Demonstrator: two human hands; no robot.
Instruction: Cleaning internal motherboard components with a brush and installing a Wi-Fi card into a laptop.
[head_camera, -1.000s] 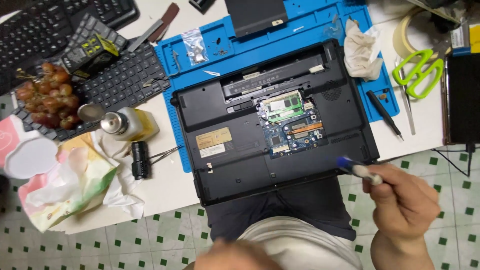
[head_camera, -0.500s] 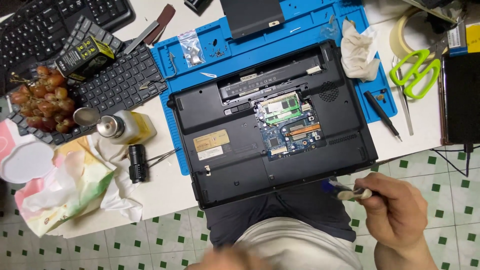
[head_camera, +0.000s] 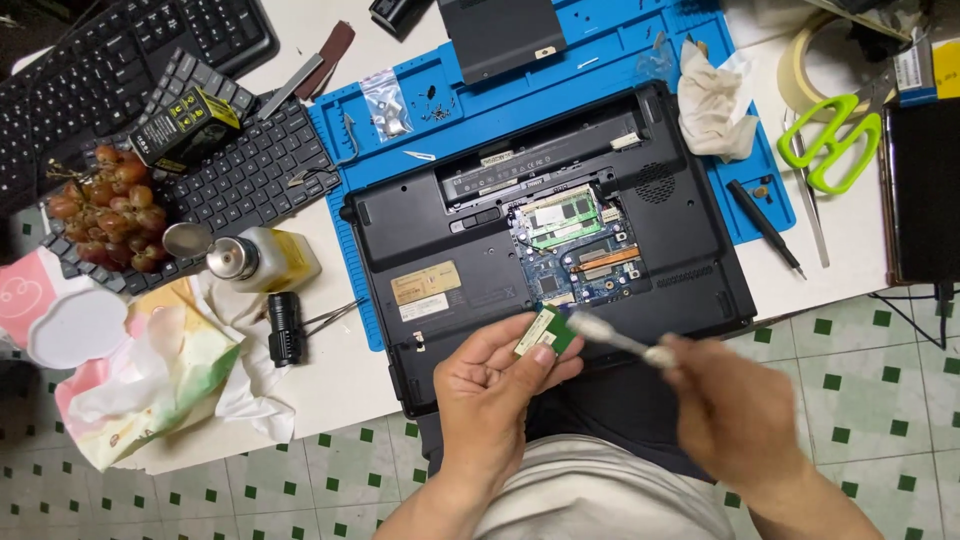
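1. At the far left, a bunch of red grapes (head_camera: 108, 208) lies on the loose keyboards (head_camera: 235, 175), with a small black-and-yellow box (head_camera: 185, 125) just above it.
2. Below them sit a white lid (head_camera: 75, 328), a crumpled printed tissue pack (head_camera: 150, 385), a small bottle of yellowish liquid (head_camera: 265, 260) lying on its side, and a short black cylinder (head_camera: 284, 328).
3. The blue work mat (head_camera: 600, 75) carries a small clear bag of screws (head_camera: 388, 103) and the opened black laptop base (head_camera: 545, 245), bottom up, its green memory stick and blue circuit board exposed in the open bay.
4. The left hand (head_camera: 495, 385) is over the laptop's near edge, thumb and fingers pinched shut on a small green circuit card (head_camera: 545, 330), held up just in front of the open bay.
5. The right hand (head_camera: 740, 415), blurred, is closed around a thin light-handled tool (head_camera: 615, 340), whose tip touches or nearly touches the card; the blur hides which.
6. Both hands cover part of the laptop's front edge and the lap beneath it.
7. To the right lie a crumpled white cloth (head_camera: 712, 105), a black screwdriver (head_camera: 765, 228), green-handled scissors (head_camera: 835, 145), a roll of tape (head_camera: 800, 55) and a dark flat device (head_camera: 925, 190) at the table's edge.
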